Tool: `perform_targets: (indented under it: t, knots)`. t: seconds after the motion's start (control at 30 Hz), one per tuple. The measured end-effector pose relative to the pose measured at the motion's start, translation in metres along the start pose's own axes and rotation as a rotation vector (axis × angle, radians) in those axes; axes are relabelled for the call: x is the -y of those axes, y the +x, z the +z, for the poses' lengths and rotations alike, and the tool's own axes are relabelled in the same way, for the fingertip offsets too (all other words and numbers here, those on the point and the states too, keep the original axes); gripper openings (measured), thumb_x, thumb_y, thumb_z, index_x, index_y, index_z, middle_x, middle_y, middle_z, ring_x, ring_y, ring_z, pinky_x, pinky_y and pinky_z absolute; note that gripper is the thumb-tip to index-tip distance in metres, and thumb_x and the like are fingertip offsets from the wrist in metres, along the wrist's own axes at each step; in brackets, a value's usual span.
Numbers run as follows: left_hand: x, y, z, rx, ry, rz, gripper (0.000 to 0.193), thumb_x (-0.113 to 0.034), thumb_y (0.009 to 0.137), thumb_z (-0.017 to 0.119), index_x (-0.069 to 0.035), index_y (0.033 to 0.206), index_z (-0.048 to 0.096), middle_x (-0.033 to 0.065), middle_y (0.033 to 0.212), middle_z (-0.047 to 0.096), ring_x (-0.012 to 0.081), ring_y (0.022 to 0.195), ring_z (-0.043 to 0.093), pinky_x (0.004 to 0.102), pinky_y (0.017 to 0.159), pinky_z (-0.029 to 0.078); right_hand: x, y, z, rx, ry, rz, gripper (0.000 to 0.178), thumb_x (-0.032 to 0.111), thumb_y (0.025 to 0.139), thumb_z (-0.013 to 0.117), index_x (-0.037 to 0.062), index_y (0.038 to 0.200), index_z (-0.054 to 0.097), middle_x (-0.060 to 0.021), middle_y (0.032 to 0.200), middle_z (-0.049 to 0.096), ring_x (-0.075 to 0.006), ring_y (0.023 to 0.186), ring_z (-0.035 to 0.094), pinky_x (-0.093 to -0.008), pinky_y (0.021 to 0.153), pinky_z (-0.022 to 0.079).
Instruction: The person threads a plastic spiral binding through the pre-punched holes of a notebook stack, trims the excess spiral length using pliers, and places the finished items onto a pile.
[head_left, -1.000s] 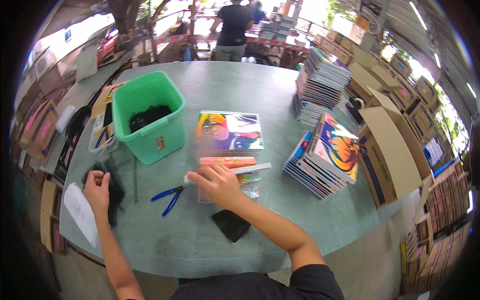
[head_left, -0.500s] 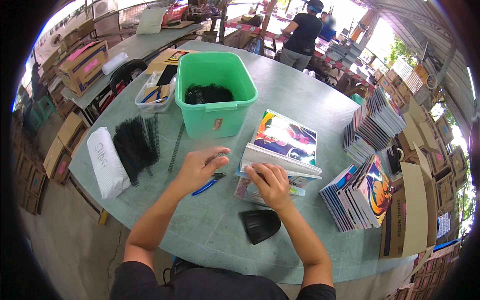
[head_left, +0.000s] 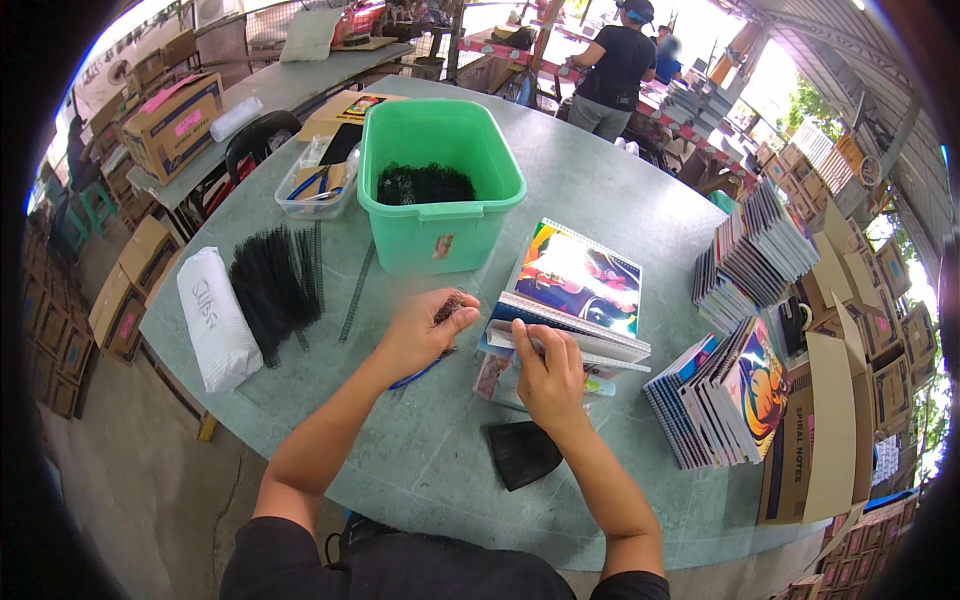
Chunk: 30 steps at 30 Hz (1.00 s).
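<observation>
My left hand is closed, palm up, around a small bunched dark coil, apparently spiral binding wire. Beside it, my right hand pinches the lifted edge of a notebook whose pages stand partly raised. Another notebook with a colourful cover lies just behind, and more booklets rest underneath. Blue-handled pliers lie on the table, partly hidden by my left hand. Close to my right wrist is a black curved holder.
A green tub holding black coils stands ahead. Left of it are loose black spirals, a white wrapped bundle and a clear tool box. Notebook stacks and an open carton stand right. A person works beyond.
My left hand has turned slightly and now shows the bunched coil, covering more of the pliers. My right fingers have shifted along the notebook's edge. The view has moved a little.
</observation>
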<state>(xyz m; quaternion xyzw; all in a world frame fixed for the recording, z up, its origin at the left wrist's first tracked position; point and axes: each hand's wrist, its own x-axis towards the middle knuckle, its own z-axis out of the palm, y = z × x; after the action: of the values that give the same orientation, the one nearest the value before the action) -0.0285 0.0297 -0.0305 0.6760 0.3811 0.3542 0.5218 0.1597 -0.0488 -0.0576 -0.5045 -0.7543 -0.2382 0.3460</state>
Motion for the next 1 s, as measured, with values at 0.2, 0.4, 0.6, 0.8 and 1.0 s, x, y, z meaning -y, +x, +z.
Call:
perform_targets:
  t: [0.2,0.4,0.6,0.8,1.0]
  knots:
    - [0.021,-0.007,-0.004,0.021,0.071,0.097,0.036,-0.031,0.091,0.06,0.0,0.109,0.06,0.0016,0.07,0.055,0.0089,0.063,0.052,0.0244,0.058,0.044,-0.002,0.003,-0.003,-0.037,0.005,-0.049,0.038,0.006,0.071,0.062,0.0065,0.109,0.062,-0.0082,0.094,0.056,-0.0251,0.089,0.056,-0.0388,0.079,0.044]
    - [0.038,-0.013,0.01,0.04,0.022,0.107,0.039,-0.028,0.094,0.054,-0.006,0.127,0.053,0.0047,0.069,0.055,0.0114,0.066,0.054,0.0261,0.063,0.045,-0.003,0.042,0.004,0.296,0.117,0.232,0.028,0.017,0.07,0.071,0.0064,0.091,0.057,-0.0101,0.08,0.062,-0.0302,0.074,0.06,-0.0397,0.067,0.045]
    - [0.017,-0.018,0.011,-0.034,0.095,0.163,0.021,-0.019,0.091,0.058,-0.003,0.106,0.057,0.0048,0.069,0.06,0.0106,0.064,0.056,0.0272,0.061,0.046,-0.004,0.05,0.016,0.266,0.019,0.289,0.034,0.032,0.063,0.077,0.0071,0.075,0.057,-0.008,0.07,0.061,-0.0273,0.07,0.061,-0.0385,0.064,0.045]
    - [0.006,-0.016,0.02,-0.194,0.259,0.339,0.019,-0.017,0.087,0.063,-0.002,0.098,0.06,0.0086,0.071,0.063,0.0143,0.06,0.059,0.0287,0.056,0.046,0.001,0.045,0.011,0.197,0.113,0.245,0.022,0.025,0.069,0.073,0.0089,0.078,0.061,-0.0063,0.072,0.063,-0.0253,0.072,0.062,-0.0372,0.064,0.044]
    - [0.016,-0.009,0.031,-0.355,0.453,0.48,0.019,-0.017,0.086,0.064,-0.001,0.096,0.06,0.012,0.074,0.062,0.0248,0.062,0.061,0.0325,0.056,0.047,0.005,0.038,0.003,0.128,0.25,0.252,0.016,0.012,0.075,0.066,0.0108,0.09,0.065,-0.0046,0.077,0.065,-0.0243,0.074,0.062,-0.0358,0.066,0.045]
